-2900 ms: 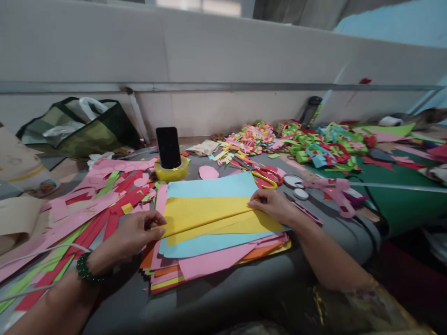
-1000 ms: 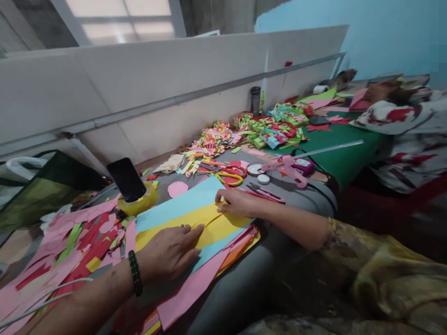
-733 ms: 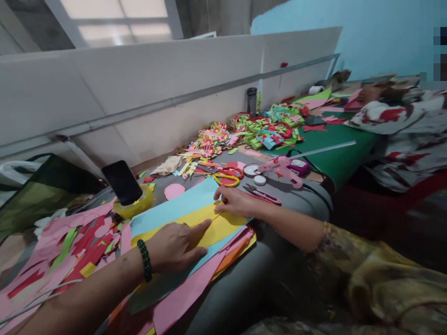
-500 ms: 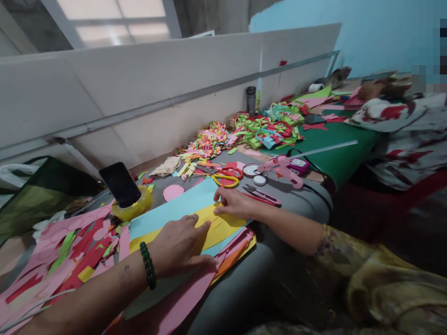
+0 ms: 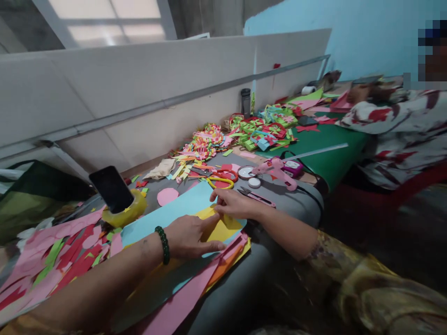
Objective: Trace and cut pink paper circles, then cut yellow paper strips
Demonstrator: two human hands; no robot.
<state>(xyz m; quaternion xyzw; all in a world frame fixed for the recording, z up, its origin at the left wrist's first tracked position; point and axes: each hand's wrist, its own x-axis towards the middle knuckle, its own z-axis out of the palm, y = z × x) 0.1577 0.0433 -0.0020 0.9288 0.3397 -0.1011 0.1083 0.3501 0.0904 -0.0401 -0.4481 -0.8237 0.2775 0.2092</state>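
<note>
My left hand point(image 5: 185, 237), with a green beaded bracelet at the wrist, lies with fingers stretched out on a yellow sheet of paper point(image 5: 226, 229). At this sheet's far side, the fingers of my right hand point(image 5: 234, 204) are curled and pinched on the yellow paper, which bends up slightly near them. Beneath is a light blue sheet point(image 5: 157, 216), on top of pink paper point(image 5: 185, 293) and orange paper point(image 5: 225, 269). Just beyond my right hand are yellow-handled scissors point(image 5: 223, 183), red-handled scissors point(image 5: 230, 175) and pink thread snips point(image 5: 260, 199).
A phone point(image 5: 111, 188) leans on a yellow tape roll point(image 5: 138, 211). Beyond lie a pink glue gun point(image 5: 279, 170), a clear ruler point(image 5: 317, 151) and heaps of paper flowers point(image 5: 206, 142). Paper scraps point(image 5: 63, 260) cover the left. Another person's patterned sleeve point(image 5: 377, 114) is at far right.
My left hand has slid right along the yellow paper, closer to my right hand. My right fingers have drawn together on the paper, which now bends up. The view has shifted slightly.
</note>
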